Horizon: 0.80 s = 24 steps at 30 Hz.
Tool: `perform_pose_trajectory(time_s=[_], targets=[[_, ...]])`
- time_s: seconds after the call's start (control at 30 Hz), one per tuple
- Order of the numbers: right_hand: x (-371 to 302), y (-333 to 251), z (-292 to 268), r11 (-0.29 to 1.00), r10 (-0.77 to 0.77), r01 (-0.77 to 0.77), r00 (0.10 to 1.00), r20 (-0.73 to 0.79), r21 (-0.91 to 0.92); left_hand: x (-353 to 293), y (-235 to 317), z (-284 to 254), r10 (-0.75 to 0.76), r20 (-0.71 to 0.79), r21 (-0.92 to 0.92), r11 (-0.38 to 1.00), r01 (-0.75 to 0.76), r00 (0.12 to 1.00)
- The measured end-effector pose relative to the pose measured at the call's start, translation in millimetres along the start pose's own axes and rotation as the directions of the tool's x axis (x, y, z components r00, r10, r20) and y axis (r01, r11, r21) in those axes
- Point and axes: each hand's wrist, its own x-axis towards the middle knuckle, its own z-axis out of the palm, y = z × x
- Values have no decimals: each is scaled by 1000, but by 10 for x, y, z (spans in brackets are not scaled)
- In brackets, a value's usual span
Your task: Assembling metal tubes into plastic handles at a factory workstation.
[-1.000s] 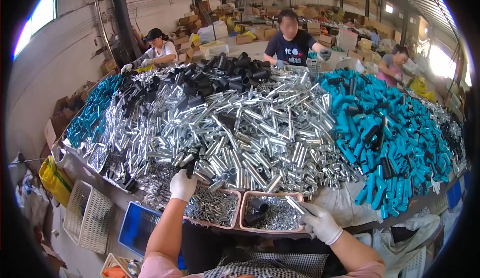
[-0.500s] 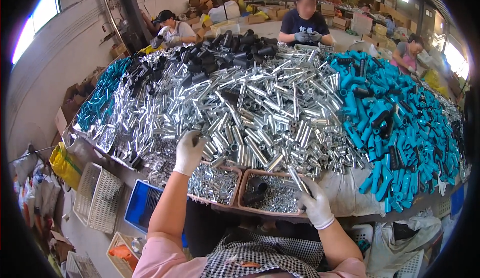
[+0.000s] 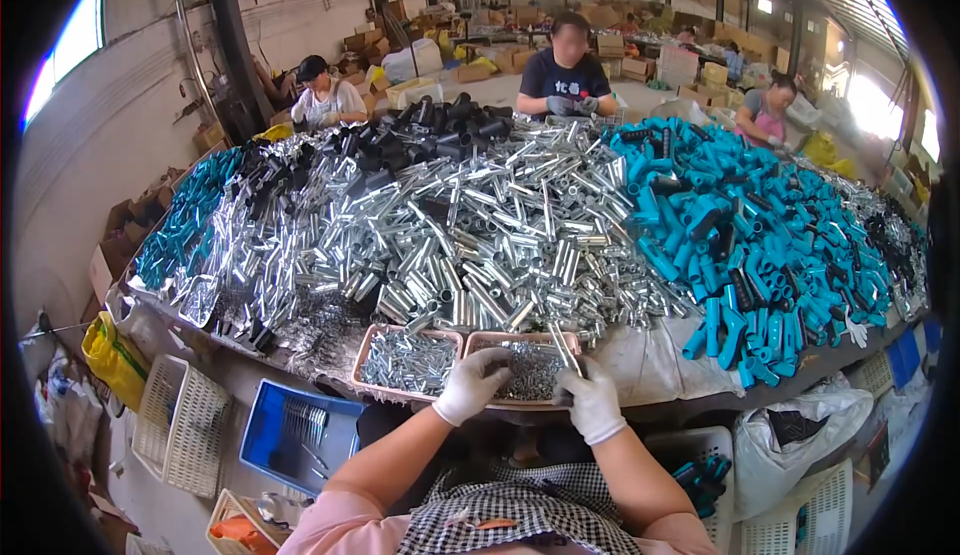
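Observation:
My right hand (image 3: 592,402), in a white work glove with grey fingertips, grips a slim shiny metal tube (image 3: 562,343). The tube points up and away over the right edge of a pink tray (image 3: 526,407) of small metal parts. My left hand (image 3: 474,387), gloved alike, is over that tray's left side. Its thumb and fingers look apart, with nothing visible between them. A second pink tray (image 3: 401,390) of small silver fasteners sits to the left. Behind both trays rises a big heap of silver metal tubes (image 3: 470,245).
Teal plastic parts (image 3: 740,245) pile up on the right, black sleeves (image 3: 440,135) at the back. Below the table stand a blue crate (image 3: 262,435), a white basket (image 3: 180,435) and a white sack (image 3: 800,445). Three people work beyond the heap.
My left hand has come back from the tube heap to the right tray. My right hand, still holding the tube, has moved left and closer to it. The view has shifted.

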Motion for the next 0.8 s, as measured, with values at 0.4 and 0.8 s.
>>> perform_pose_trajectory(time_s=[0.4,0.8], targets=[[634,-8,348,996,-81,82,995,-58,16,287,128,-63,563,57,497,700,-513,824],[612,97,401,935,-272,256,962,-33,-246,462,-242,-95,535,-195,420,803,-423,822]])
